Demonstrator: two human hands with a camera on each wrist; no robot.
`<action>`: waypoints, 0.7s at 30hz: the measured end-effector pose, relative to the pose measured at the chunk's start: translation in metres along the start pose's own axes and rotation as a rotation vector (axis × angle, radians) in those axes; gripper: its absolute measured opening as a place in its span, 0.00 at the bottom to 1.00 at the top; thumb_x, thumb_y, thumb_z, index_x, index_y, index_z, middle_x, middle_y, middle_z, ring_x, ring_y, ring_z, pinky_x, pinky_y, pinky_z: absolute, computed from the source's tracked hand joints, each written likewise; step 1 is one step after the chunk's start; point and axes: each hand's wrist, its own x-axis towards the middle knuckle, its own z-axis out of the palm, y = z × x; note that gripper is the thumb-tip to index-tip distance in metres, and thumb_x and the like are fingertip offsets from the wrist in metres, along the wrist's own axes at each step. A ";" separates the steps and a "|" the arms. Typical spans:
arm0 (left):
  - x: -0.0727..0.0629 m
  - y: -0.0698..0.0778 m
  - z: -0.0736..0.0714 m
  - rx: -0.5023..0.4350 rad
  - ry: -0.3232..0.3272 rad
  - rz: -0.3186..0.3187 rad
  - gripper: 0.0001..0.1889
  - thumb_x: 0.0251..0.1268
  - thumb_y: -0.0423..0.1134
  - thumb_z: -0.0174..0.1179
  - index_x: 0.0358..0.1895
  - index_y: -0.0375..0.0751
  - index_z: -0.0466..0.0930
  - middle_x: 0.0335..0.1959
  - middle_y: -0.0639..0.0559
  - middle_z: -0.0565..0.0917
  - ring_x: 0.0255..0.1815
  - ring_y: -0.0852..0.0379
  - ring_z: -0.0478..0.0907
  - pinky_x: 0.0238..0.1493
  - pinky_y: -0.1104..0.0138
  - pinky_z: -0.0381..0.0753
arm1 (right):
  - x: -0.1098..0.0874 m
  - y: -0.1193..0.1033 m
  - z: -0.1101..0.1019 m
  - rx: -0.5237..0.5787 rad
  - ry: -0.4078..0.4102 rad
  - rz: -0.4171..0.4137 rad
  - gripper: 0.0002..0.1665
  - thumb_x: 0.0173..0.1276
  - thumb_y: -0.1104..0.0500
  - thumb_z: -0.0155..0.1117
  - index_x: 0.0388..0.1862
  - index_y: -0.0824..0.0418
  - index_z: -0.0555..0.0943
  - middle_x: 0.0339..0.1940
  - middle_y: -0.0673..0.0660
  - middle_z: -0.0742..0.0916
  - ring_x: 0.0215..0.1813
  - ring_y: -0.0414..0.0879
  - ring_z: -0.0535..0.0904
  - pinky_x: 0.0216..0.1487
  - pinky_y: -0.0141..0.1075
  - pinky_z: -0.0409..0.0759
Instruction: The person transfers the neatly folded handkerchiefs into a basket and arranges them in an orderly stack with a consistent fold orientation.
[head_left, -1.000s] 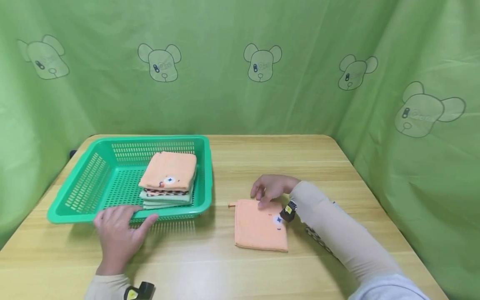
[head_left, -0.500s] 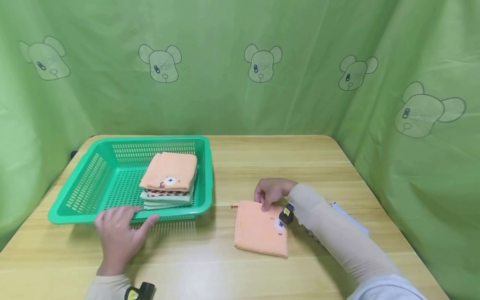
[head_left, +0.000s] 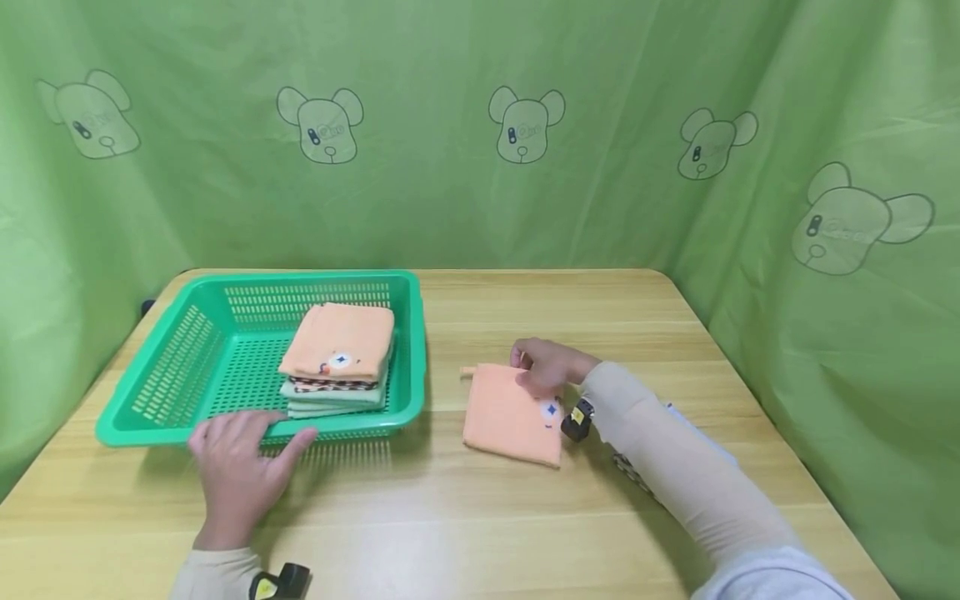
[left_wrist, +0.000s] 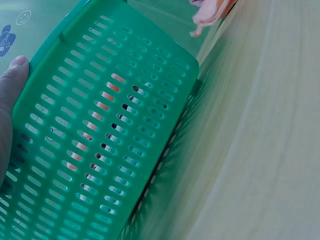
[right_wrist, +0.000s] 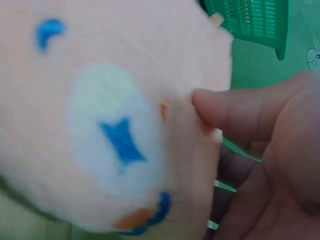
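Note:
My right hand (head_left: 551, 367) pinches the far edge of a folded orange hand towel (head_left: 512, 417), thumb on top and fingers beneath. The towel bears an embroidered bear face and has a small hanging loop at its left corner. Its printed face fills much of the right wrist view, where the thumb (right_wrist: 245, 110) presses on the cloth. At the left, my left hand (head_left: 240, 475) grips the near rim of a green plastic basket (head_left: 112, 435), fingers over the rim and thumb stretched along it. Inside, a similar orange towel (head_left: 341, 333) tops a stack of folded towels.
Green towels (head_left: 333, 400) and a checked edge show lower in the stack, at the basket's right end. A checked cloth (head_left: 633, 471) and a light blue one (head_left: 701, 429) lie partly hidden by the right forearm. Green curtain (head_left: 450, 192) surrounds the wooden table (head_left: 420, 533).
The right hand has pinched the orange towel's far edge and raised it; towel and hand have shifted away from the near table edge. The left hand and the basket have stayed put.

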 end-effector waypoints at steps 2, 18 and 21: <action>0.000 0.000 0.000 0.000 0.006 0.005 0.43 0.56 0.78 0.46 0.29 0.34 0.82 0.28 0.38 0.83 0.33 0.37 0.73 0.46 0.40 0.56 | 0.001 0.002 0.000 0.025 0.048 -0.023 0.08 0.65 0.68 0.60 0.41 0.62 0.72 0.41 0.62 0.80 0.40 0.52 0.76 0.37 0.39 0.77; 0.002 0.002 -0.002 -0.008 -0.004 0.002 0.42 0.56 0.77 0.48 0.29 0.34 0.81 0.28 0.38 0.83 0.33 0.37 0.73 0.47 0.41 0.55 | 0.012 0.015 -0.008 0.086 0.285 -0.001 0.26 0.45 0.82 0.56 0.45 0.67 0.77 0.41 0.61 0.81 0.45 0.54 0.76 0.42 0.40 0.77; 0.002 0.002 -0.002 -0.006 -0.006 0.003 0.42 0.57 0.77 0.48 0.29 0.33 0.81 0.28 0.38 0.83 0.33 0.37 0.73 0.47 0.41 0.55 | 0.013 0.017 -0.008 0.068 0.380 -0.019 0.19 0.54 0.76 0.61 0.47 0.69 0.77 0.44 0.64 0.82 0.46 0.54 0.78 0.50 0.42 0.76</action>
